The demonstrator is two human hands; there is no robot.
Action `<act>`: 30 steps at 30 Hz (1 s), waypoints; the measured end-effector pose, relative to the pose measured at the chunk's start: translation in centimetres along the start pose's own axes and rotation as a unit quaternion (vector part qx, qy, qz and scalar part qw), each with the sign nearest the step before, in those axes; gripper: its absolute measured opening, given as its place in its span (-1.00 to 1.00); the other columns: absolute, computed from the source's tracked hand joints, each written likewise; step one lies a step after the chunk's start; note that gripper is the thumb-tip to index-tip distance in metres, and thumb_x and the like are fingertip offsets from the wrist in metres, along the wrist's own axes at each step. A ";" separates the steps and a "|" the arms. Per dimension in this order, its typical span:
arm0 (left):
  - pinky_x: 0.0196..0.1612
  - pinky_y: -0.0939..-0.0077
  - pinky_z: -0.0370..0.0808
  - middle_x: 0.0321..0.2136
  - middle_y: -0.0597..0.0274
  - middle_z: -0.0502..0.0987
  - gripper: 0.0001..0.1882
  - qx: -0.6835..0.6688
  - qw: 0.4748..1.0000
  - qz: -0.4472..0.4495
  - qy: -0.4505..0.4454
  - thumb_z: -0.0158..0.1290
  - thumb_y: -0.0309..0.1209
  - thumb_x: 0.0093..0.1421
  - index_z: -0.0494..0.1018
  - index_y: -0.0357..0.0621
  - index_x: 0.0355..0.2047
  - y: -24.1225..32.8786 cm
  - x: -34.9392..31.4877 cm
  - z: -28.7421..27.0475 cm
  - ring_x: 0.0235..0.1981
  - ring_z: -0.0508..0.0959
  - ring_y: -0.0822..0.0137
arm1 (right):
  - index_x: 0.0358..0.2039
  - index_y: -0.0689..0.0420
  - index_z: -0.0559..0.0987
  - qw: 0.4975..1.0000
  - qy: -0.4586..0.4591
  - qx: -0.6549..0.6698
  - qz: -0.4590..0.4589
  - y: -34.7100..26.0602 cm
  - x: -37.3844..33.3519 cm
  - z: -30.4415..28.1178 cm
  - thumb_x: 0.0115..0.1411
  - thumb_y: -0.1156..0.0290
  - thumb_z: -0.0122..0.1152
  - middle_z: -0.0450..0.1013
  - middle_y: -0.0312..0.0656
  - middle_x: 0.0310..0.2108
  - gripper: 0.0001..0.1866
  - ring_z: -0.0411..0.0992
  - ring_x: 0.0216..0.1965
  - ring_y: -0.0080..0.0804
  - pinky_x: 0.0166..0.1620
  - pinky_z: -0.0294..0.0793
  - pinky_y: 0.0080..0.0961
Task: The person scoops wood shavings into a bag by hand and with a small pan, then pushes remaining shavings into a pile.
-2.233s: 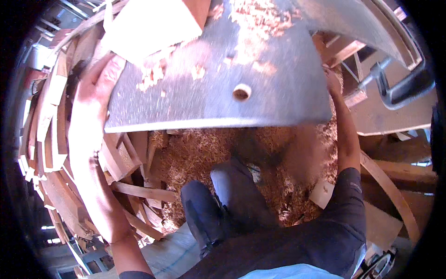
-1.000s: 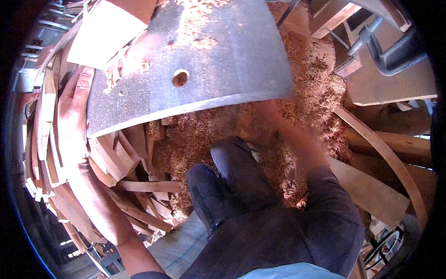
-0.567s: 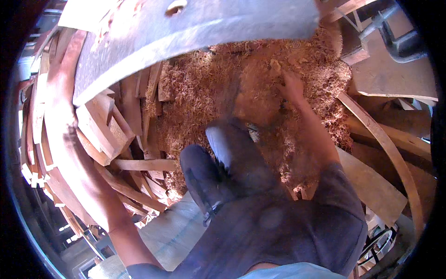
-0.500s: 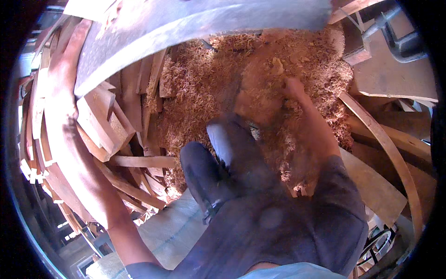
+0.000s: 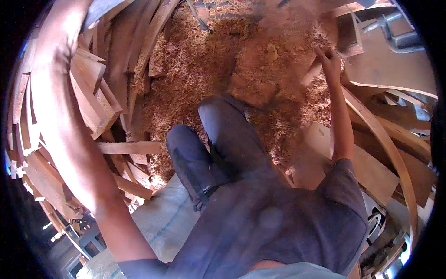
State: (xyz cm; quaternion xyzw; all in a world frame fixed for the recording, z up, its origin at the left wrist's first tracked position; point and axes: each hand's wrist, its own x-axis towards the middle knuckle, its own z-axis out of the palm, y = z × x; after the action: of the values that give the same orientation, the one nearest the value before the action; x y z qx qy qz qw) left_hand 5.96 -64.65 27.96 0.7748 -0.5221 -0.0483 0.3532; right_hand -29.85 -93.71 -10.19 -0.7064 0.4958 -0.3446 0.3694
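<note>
My left arm reaches up along the left side, and my left hand [image 5: 69, 21] runs to the upper edge, beside the corner of a grey sheet-like panel [image 5: 98, 10]. Its fingers are out of sight. My right hand [image 5: 329, 63] is over the right side of a heap of reddish wood shavings [image 5: 186, 83], fingers curled inward. A flat tan piece of wood [image 5: 312, 69] shows right beside the fingers; whether they grip it I cannot make out. Reddish dust blurs part of the heap.
Wooden offcuts [image 5: 90, 109] are stacked on the left. A pale woven sack [image 5: 162, 228] lies by my bent knees. On the right are a curved wooden strip [image 5: 395, 158], boards [image 5: 371, 172] and a metal clamp [image 5: 399, 39].
The grey panel has moved up, mostly out of view, and my left hand has moved up with it. My right hand has come out of the shavings and shifted right and upward.
</note>
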 end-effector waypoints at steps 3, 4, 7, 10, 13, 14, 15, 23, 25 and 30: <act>-0.20 0.54 0.48 -0.34 0.13 0.62 -0.56 -0.007 1.000 0.018 -0.002 -0.05 -0.13 0.38 0.55 -0.31 -0.12 0.5 -0.2 -0.3 -0.34 0.56 0.39 | -0.28 0.28 0.63 0.999 0.021 -0.023 0.021 -0.4 -0.6 -1.8 0.13 0.11 0.36 0.59 -0.17 -0.37 -0.58 0.47 -0.33 -0.51 -0.19 0.43 -0.47; -0.21 0.55 0.48 -0.35 0.14 0.62 -0.57 -0.009 1.000 0.021 -0.002 -0.05 -0.13 0.38 0.56 -0.31 -0.13 0.8 -0.3 -0.5 -0.35 0.57 0.41 | -0.24 0.28 0.64 0.999 0.044 -0.019 0.008 -0.4 -1.1 -1.8 0.13 0.10 0.36 0.59 -0.16 -0.35 -0.56 0.47 -0.31 -0.50 -0.17 0.43 -0.49; -0.24 0.57 0.49 -0.39 0.17 0.64 -0.57 -0.033 0.999 0.020 -0.014 -0.05 -0.13 0.38 0.58 -0.30 -0.16 0.9 -0.5 0.0 -0.39 0.58 0.44 | -0.17 0.27 0.66 0.996 0.086 0.015 0.003 -0.9 -3.5 -3.3 0.19 -0.01 0.28 0.61 -0.09 -0.29 -0.48 0.50 -0.25 -0.42 -0.08 0.42 -0.50; -0.22 0.52 0.48 -0.40 0.17 0.64 -0.57 -0.038 0.999 0.035 -0.016 -0.06 -0.12 0.37 0.60 -0.27 -0.19 -0.4 0.1 -0.8 -0.40 0.58 0.39 | -0.14 0.24 0.66 0.991 0.089 -0.095 0.021 -0.7 -4.4 -4.0 0.25 -0.05 0.16 0.62 -0.08 -0.26 -0.46 0.52 -0.20 -0.36 -0.03 0.41 -0.45; -0.17 0.43 0.47 -0.39 0.14 0.64 -0.56 0.052 0.999 0.002 -0.007 -0.07 -0.11 0.36 0.60 -0.25 -0.21 0.8 -0.3 -2.9 -0.38 0.58 0.32 | -0.12 0.25 0.64 0.995 0.060 -0.069 0.042 -2.1 -5.7 -3.1 0.26 0.02 0.12 0.61 -0.04 -0.24 -0.50 0.53 -0.17 -0.27 0.00 0.40 -0.40; -0.14 0.40 0.46 -0.38 0.11 0.63 -0.56 0.045 0.999 -0.014 -0.012 -0.08 -0.11 0.35 0.60 -0.25 -0.22 0.7 0.1 -1.6 -0.36 0.58 0.30 | -0.14 0.25 0.64 0.991 0.083 -0.107 -0.013 -0.2 -6.8 -4.5 0.27 0.06 0.07 0.60 0.03 -0.25 -0.53 0.54 -0.18 -0.15 -0.01 0.41 -0.32; -0.12 0.36 0.46 -0.38 0.09 0.63 -0.56 0.059 0.998 -0.033 -0.010 -0.08 -0.12 0.35 0.60 -0.25 -0.23 1.2 0.3 -1.2 -0.35 0.58 0.27 | -0.15 0.23 0.65 0.979 0.090 -0.183 -0.021 -0.8 -7.7 -4.6 0.26 0.05 0.06 0.59 0.04 -0.26 -0.53 0.54 -0.19 -0.12 -0.02 0.42 -0.29; 0.04 0.27 0.44 -0.23 -0.17 0.61 -0.55 0.022 0.998 0.051 -0.015 -0.06 -0.15 0.26 0.55 -0.35 -0.17 -1.2 1.1 -2.7 -0.12 0.59 0.01 | -0.18 0.14 0.66 0.905 0.275 -0.320 0.060 -8.8 -15.5 -13.7 0.12 0.07 0.14 0.60 -0.05 -0.33 -0.57 0.57 -0.32 -0.10 -0.16 0.52 -0.21; 0.07 0.22 0.43 -0.17 -0.22 0.58 -0.52 0.025 0.997 0.055 0.038 -0.03 -0.12 0.22 0.55 -0.33 -0.14 -3.3 3.1 -2.3 -0.05 0.55 -0.10 | -0.21 0.18 0.66 0.844 0.421 -0.322 -0.079 -10.0 -17.3 -16.6 0.10 0.14 0.17 0.60 -0.11 -0.42 -0.61 0.57 -0.40 -0.18 -0.20 0.53 -0.25; 0.06 0.08 0.42 -0.08 -0.29 0.52 -0.50 0.089 0.994 0.036 0.049 -0.04 -0.10 0.20 0.52 -0.31 -0.10 -2.8 3.9 -1.1 -0.01 0.51 -0.20 | -0.37 0.21 0.63 0.827 0.554 -0.091 -0.027 -16.9 -25.0 -26.7 0.09 0.26 0.21 0.55 -0.08 -0.48 -0.74 0.50 -0.46 -0.29 -0.34 0.49 -0.35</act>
State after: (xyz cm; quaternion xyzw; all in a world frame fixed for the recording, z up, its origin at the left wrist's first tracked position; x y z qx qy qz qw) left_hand 10.35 -66.84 28.25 0.7852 -0.5340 0.0488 0.3097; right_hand -51.82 -70.70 14.46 -0.4405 0.6271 -0.6411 -0.0429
